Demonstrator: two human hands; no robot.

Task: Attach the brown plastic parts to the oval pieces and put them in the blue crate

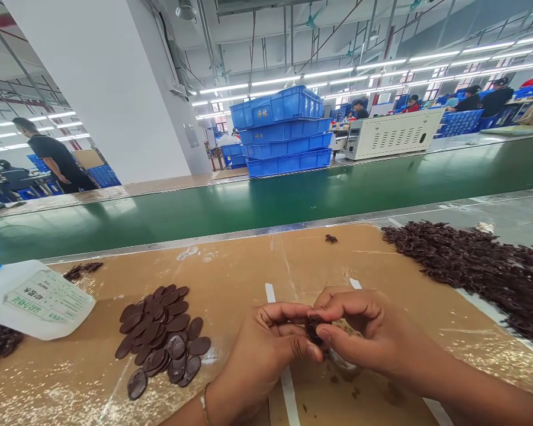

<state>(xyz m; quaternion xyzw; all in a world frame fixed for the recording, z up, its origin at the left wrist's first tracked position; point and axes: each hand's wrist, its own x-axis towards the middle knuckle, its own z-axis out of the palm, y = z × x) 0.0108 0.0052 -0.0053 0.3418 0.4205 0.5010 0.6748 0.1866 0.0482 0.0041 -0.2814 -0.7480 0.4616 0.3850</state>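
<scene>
Both hands meet over the middle of the brown work surface [231, 260]. Between the fingertips of my left hand [270, 343] and my right hand [364, 325] is a small dark brown piece [313, 329], mostly covered by the fingers. Each hand pinches it, thumb against forefinger. Partly hidden behind and below my right hand sits a small clear round container [344, 362]. To the left of my left hand lies a heap of flat dark brown oval pieces [160, 331], several with small holes.
A large heap of thin dark brown parts [475, 272] lies at the right. On the left, a white bottle with a blue cap [48, 302] leans over. Beyond runs a green conveyor belt [182, 210], with stacked blue crates [288, 133] and a cream machine [393, 136] past it.
</scene>
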